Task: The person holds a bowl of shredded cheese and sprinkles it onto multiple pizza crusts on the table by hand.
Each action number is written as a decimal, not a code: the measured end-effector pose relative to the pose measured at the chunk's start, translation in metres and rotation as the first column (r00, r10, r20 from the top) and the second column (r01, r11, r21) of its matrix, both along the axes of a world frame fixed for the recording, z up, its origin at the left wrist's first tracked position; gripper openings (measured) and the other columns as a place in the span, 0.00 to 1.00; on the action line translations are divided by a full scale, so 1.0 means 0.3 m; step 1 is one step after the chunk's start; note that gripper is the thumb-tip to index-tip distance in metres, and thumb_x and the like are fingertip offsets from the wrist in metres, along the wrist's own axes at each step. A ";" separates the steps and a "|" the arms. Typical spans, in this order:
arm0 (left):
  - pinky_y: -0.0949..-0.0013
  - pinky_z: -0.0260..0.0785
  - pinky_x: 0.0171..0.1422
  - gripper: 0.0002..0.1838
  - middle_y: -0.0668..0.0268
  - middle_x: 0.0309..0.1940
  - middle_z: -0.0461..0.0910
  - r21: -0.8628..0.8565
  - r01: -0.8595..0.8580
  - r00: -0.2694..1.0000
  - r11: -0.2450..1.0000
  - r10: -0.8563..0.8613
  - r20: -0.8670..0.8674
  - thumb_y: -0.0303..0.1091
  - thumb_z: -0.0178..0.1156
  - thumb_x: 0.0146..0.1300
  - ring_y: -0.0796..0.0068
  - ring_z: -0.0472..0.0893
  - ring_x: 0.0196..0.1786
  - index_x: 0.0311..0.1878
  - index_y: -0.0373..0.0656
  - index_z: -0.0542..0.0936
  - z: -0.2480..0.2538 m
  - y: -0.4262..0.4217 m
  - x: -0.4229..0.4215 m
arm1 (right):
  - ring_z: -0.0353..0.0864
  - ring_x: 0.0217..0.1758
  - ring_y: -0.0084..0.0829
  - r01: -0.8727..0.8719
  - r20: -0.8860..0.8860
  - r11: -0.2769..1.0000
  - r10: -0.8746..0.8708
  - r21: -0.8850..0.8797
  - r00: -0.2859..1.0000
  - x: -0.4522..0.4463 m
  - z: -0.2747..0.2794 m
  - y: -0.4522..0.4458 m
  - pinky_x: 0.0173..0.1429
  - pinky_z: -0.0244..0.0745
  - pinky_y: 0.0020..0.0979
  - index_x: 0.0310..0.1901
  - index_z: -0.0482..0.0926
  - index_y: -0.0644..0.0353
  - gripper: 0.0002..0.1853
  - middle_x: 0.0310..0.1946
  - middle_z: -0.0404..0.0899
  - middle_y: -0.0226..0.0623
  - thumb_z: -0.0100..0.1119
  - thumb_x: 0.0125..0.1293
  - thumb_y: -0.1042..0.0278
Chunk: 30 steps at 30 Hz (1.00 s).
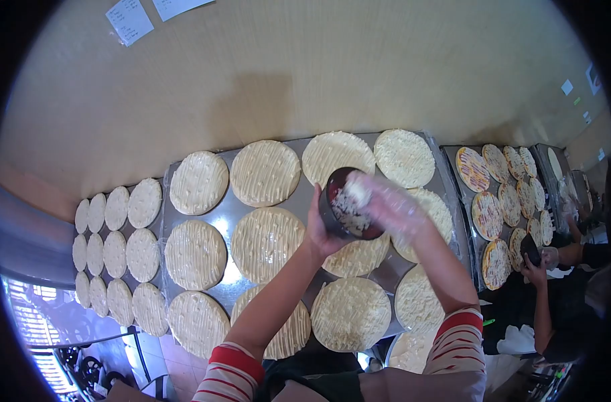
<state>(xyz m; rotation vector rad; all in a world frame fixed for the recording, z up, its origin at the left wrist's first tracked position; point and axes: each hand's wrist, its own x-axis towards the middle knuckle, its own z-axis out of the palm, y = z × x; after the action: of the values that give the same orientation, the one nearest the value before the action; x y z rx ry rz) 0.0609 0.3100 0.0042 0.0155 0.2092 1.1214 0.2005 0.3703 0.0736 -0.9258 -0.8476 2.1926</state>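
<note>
The left hand [323, 231] is gripping the bowl [335, 183]. The right hand [390, 206] is looking blurry: maybe pinching, I can't tell. Tipping could be spilling white bits [350, 216].

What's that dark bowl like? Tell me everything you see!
The bowl is round and dark, reddish inside; I can't tell its material. White shreds lie in it. It's tilted, its open side facing the camera, above pale flat rounds. The left hand holds it from the side; the right hand, in clear plastic, is at its mouth.
</note>
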 end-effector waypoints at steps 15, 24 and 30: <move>0.42 0.56 0.68 0.39 0.55 0.62 0.69 -0.101 -0.114 0.983 0.988 0.126 0.130 0.68 0.45 0.61 0.50 0.67 0.64 0.63 0.46 0.68 -0.028 -0.094 -0.095 | 0.79 0.37 0.23 -0.437 0.826 0.728 -0.318 0.528 0.466 0.511 -0.354 0.766 0.41 0.78 0.26 0.43 0.82 0.61 0.10 0.37 0.81 0.33 0.62 0.59 0.73; 0.43 0.63 0.64 0.31 0.55 0.59 0.71 -0.073 -0.233 0.969 0.970 0.237 0.063 0.57 0.47 0.64 0.51 0.70 0.61 0.62 0.43 0.69 -0.056 -0.221 -0.237 | 0.80 0.33 0.26 -0.518 0.878 0.710 -0.351 0.476 0.325 0.422 -0.386 0.858 0.41 0.76 0.28 0.44 0.82 0.61 0.12 0.30 0.82 0.36 0.53 0.62 0.71; 0.43 0.62 0.65 0.33 0.55 0.61 0.69 -0.057 -0.214 0.970 0.975 0.219 0.105 0.58 0.48 0.64 0.51 0.69 0.63 0.64 0.44 0.67 -0.036 -0.235 -0.244 | 0.81 0.39 0.33 -0.573 0.922 0.755 -0.386 0.319 0.004 0.339 -0.286 0.870 0.45 0.76 0.32 0.43 0.83 0.53 0.12 0.35 0.83 0.39 0.51 0.61 0.68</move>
<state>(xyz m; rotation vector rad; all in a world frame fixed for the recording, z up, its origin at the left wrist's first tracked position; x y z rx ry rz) -0.0124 0.2395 -0.0068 -0.1124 0.1386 1.3312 0.3022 0.6312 -0.0122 -2.0763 -2.2318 0.5643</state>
